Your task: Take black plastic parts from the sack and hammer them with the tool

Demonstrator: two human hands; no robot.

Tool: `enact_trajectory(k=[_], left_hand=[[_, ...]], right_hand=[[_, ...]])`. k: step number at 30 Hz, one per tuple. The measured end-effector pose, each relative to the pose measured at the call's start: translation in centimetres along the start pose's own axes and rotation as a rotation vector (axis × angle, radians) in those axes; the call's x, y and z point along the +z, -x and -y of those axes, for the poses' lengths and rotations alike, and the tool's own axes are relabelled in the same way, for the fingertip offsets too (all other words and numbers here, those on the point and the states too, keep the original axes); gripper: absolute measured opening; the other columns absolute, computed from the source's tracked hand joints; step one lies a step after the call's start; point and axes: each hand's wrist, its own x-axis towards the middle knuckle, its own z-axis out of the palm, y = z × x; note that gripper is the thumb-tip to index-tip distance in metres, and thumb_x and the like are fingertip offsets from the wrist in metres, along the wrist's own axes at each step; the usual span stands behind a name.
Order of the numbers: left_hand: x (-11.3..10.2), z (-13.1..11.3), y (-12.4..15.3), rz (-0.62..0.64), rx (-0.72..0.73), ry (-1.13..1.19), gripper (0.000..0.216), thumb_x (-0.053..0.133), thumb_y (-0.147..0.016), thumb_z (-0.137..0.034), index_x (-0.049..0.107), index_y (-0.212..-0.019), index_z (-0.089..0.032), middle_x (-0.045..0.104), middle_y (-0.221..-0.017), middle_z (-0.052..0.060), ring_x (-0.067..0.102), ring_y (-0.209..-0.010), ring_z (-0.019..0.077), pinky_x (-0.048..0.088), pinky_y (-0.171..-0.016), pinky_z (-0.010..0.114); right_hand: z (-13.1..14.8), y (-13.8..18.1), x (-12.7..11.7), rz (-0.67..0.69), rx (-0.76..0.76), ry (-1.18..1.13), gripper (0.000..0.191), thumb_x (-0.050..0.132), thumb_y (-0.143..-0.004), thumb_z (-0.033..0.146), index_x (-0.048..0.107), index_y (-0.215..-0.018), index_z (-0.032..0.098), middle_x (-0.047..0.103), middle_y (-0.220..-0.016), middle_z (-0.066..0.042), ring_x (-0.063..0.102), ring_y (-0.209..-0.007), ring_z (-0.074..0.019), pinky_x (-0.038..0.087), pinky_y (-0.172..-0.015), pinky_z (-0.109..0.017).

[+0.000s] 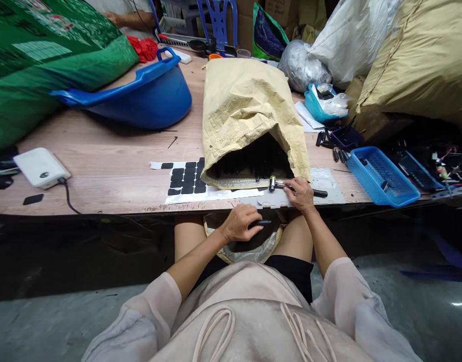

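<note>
My left hand (240, 223) is closed around a slim black piece (264, 222), its kind not clear, above an open sack (266, 251) between my knees. At the table's front edge, my right hand (300, 193) is wrapped round the handle of a small hammer (319, 193), whose metal and yellow head lies to the left. The hammer is over a grey plate (334, 193). Just behind it lies a tan paper sack (249, 95), its mouth facing me, with many dark pieces inside that I cannot make out singly. Left of the sack mouth, black stickers (188, 180) sit on a white sheet.
A blue basin (148, 98) and a white box with a cable (42, 167) are to the left, beside a big green sack (57, 65). A blue basket (381, 176) stands at right, below stacked sacks (415, 60). Another person's arm (134, 20) shows at the back.
</note>
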Motion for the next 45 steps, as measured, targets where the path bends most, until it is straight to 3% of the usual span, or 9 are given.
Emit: enact_trajectory(k=[5, 8, 12, 16, 20, 25, 29, 37, 45], left_hand=[[5.7, 0.1, 3.5, 0.116, -0.178, -0.052, 0.009, 0.073, -0.087, -0.029, 0.073, -0.095, -0.026, 0.069, -0.094, 0.006, 0.067, -0.088, 0.0239, 0.051, -0.079, 0.037], [6.4, 0.1, 4.0, 0.119, -0.257, -0.039, 0.01, 0.075, -0.085, -0.027, 0.072, -0.095, -0.026, 0.07, -0.095, 0.004, 0.068, -0.084, 0.0221, 0.052, -0.074, 0.034], [3.2, -1.1, 1.1, -0.166, -0.219, -0.024, 0.013, 0.064, -0.095, -0.035, 0.071, -0.092, -0.024, 0.068, -0.088, 0.005, 0.067, -0.084, 0.0207, 0.051, -0.077, 0.032], [-1.5, -1.1, -5.4, -0.474, -0.437, -0.047, 0.015, 0.064, -0.093, -0.037, 0.069, -0.093, -0.023, 0.066, -0.091, 0.006, 0.065, -0.09, 0.0223, 0.051, -0.081, 0.033], [-3.7, 0.1, -11.1, -0.382, -0.7, -0.026, 0.023, 0.072, -0.084, -0.039, 0.07, -0.098, -0.021, 0.068, -0.106, 0.012, 0.067, -0.105, 0.0325, 0.052, -0.086, 0.04], [-3.8, 0.6, -12.6, -0.261, -0.836, -0.152, 0.029, 0.066, -0.086, -0.033, 0.072, -0.108, -0.017, 0.073, -0.114, 0.019, 0.069, -0.112, 0.0406, 0.05, -0.095, 0.049], [-4.5, 0.5, -11.0, -0.216, -0.782, -0.244, 0.027, 0.062, -0.087, -0.03, 0.075, -0.109, -0.019, 0.076, -0.113, 0.014, 0.069, -0.115, 0.035, 0.046, -0.103, 0.047], [-4.9, 1.5, -5.4, -0.169, -0.512, -0.118, 0.022, 0.069, -0.076, -0.023, 0.075, -0.097, -0.025, 0.074, -0.094, 0.002, 0.066, -0.099, 0.0263, 0.045, -0.091, 0.039], [-3.0, 2.6, -5.2, -0.251, -0.46, -0.09, 0.016, 0.077, -0.077, -0.028, 0.075, -0.092, -0.025, 0.072, -0.094, 0.003, 0.062, -0.102, 0.0276, 0.041, -0.094, 0.042]], right_hand=[[0.2, -0.1, 0.1, -0.014, -0.001, -0.001, 0.023, 0.059, -0.097, 0.032, 0.078, -0.109, 0.025, 0.068, -0.099, -0.008, 0.058, -0.096, -0.0254, 0.048, -0.089, -0.038], [0.4, -0.1, 0.1, -0.022, -0.001, 0.009, 0.022, 0.06, -0.097, 0.031, 0.078, -0.107, 0.025, 0.068, -0.098, -0.007, 0.058, -0.095, -0.0249, 0.048, -0.088, -0.037], [0.5, -0.1, 0.2, -0.037, 0.009, 0.011, 0.021, 0.061, -0.097, 0.031, 0.078, -0.107, 0.025, 0.069, -0.098, -0.007, 0.058, -0.096, -0.025, 0.048, -0.089, -0.037], [0.4, -0.1, 0.3, -0.04, 0.013, -0.004, 0.022, 0.061, -0.096, 0.032, 0.078, -0.107, 0.025, 0.068, -0.098, -0.007, 0.058, -0.096, -0.0252, 0.048, -0.09, -0.038], [0.5, -0.1, 0.1, -0.035, 0.009, -0.005, 0.022, 0.061, -0.096, 0.031, 0.078, -0.108, 0.024, 0.068, -0.098, -0.007, 0.058, -0.097, -0.0249, 0.047, -0.09, -0.037], [0.6, 0.0, 0.1, -0.03, 0.001, -0.003, 0.022, 0.061, -0.096, 0.031, 0.078, -0.108, 0.023, 0.068, -0.098, -0.007, 0.058, -0.097, -0.0247, 0.048, -0.09, -0.036], [0.6, 0.0, 0.3, -0.057, -0.008, -0.012, 0.021, 0.062, -0.095, 0.03, 0.078, -0.106, 0.022, 0.068, -0.097, -0.007, 0.058, -0.096, -0.0247, 0.048, -0.089, -0.036], [0.3, 0.0, 0.5, -0.061, -0.001, -0.018, 0.02, 0.061, -0.095, 0.03, 0.078, -0.105, 0.024, 0.068, -0.098, -0.007, 0.057, -0.096, -0.0254, 0.047, -0.088, -0.037], [0.0, 0.0, 0.3, -0.064, -0.026, -0.009, 0.021, 0.061, -0.096, 0.03, 0.078, -0.107, 0.024, 0.068, -0.096, -0.007, 0.058, -0.095, -0.025, 0.048, -0.089, -0.037]])
